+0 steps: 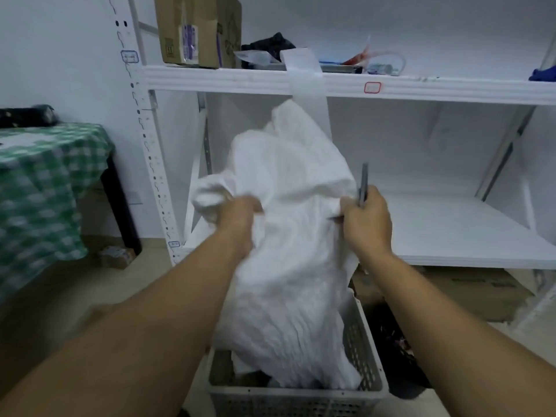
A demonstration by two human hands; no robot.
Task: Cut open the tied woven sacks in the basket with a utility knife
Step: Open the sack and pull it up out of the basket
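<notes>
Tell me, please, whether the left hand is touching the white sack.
Touching. The head view shows the left hand gripping a bunched fold of the white sack, its fingers curled into the cloth with no gap.

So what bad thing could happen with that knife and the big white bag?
1. The right hand holds the utility knife tip up while also bunching the woven sack; the knife might slip in that crowded grip.
2. The left hand grips the sack nearby, so a cut pulled that way could nick fingers.
3. The sack hangs half out of the basket and could drag it over.
</notes>
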